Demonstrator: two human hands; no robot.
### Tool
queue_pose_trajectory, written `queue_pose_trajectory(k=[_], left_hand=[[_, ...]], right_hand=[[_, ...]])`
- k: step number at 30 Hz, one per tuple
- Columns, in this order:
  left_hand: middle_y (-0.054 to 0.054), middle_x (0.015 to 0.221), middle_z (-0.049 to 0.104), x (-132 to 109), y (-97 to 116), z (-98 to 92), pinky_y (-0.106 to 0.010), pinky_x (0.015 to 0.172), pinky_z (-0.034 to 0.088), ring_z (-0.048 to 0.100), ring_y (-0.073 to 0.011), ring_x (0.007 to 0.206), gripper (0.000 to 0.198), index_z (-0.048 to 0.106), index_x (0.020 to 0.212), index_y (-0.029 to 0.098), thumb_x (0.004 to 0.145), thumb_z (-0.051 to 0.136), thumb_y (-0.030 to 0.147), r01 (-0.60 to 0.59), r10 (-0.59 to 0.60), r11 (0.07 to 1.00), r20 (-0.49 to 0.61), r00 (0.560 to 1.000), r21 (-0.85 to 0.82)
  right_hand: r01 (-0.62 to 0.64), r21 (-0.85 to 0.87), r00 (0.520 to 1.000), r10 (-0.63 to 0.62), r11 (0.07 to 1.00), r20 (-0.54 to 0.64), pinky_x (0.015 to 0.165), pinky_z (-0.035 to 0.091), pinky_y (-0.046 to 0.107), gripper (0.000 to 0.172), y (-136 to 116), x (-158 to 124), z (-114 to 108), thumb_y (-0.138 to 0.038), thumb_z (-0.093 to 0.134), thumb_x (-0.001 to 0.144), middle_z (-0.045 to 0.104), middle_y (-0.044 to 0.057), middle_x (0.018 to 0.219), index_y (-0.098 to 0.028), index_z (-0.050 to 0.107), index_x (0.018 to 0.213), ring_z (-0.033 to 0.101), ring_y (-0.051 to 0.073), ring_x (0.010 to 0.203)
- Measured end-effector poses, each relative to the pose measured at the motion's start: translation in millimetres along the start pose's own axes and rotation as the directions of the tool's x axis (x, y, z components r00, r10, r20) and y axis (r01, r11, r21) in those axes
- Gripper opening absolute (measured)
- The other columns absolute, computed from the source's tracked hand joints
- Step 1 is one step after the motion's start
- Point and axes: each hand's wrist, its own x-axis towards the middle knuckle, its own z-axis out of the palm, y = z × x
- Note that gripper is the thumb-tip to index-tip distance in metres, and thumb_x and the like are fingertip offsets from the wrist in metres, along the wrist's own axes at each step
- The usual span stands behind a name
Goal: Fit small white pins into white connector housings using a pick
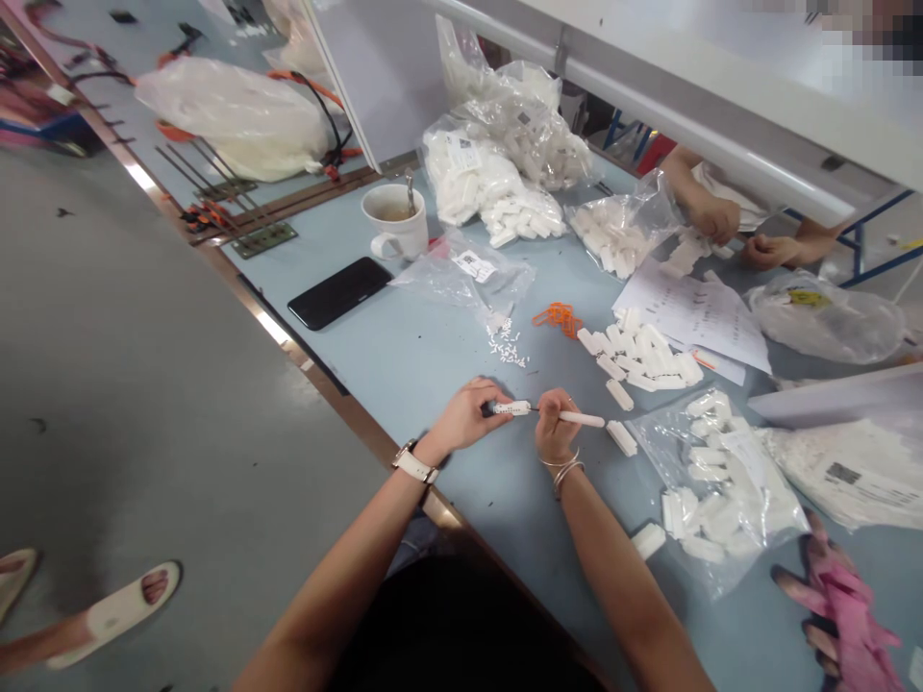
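Note:
Between the fingers of my left hand (472,415) is a small white plastic housing (511,408) with a row of dark holes. My right hand (555,423) grips a thin tool with a pale handle (583,419), perhaps a screwdriver; its dark shaft points left and meets the end of the housing. Just beyond my hands lie tiny white pieces (509,344) in a loose heap, with orange clips (559,317) beside them. Right of these spreads a pile of white housings (638,356). A single housing (621,438) lies near the tool's handle end.
A black phone (340,292) and a white mug (396,223) stand at the left. Bags of white parts (497,183) sit at the back, and another bag (728,490) lies right. A pink glove (847,605) is at lower right. Across the table are another person's hands (750,235).

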Motion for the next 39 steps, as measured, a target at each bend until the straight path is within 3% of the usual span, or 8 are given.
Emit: queue_pose_trajectory(k=[17,29,39], left_hand=[[-0.004,0.078,0.065,1,2,-0.8,-0.031,0.071,0.047,0.057,-0.0171,0.074,0.012,0.068,0.082,0.019,0.079,0.068,0.030,0.005,-0.005,1.000,0.016,1.000,0.002],[-0.004,0.078,0.065,0,-1,0.7,-0.031,0.070,0.046,0.057,-0.0174,0.075,0.010,0.067,0.082,0.018,0.078,0.069,0.027,0.003,-0.003,1.000,0.000,1.000,-0.006],[-0.004,0.079,0.066,0,-3,1.8,-0.031,0.072,0.046,0.058,-0.0167,0.075,0.011,0.067,0.082,0.018,0.078,0.070,0.028,-0.018,0.018,1.000,0.001,1.000,0.010]], right_hand=[[-0.022,-0.069,1.000,0.024,0.997,0.021,0.051,0.036,0.026,0.051,-3,4,1,-0.046,0.028,0.097,0.049,0.001,0.051,-0.020,0.045,0.056,0.046,0.012,0.048],[0.164,-0.273,0.985,-0.142,0.948,0.099,0.050,0.030,0.024,0.046,-10,11,1,-0.031,0.031,0.099,0.046,-0.001,0.050,-0.020,0.043,0.056,0.039,0.010,0.046],[0.128,-0.100,0.990,-0.133,0.987,-0.040,0.051,0.037,0.023,0.041,-8,6,-2,-0.032,0.034,0.098,0.051,-0.001,0.053,-0.020,0.048,0.062,0.047,0.011,0.049]])
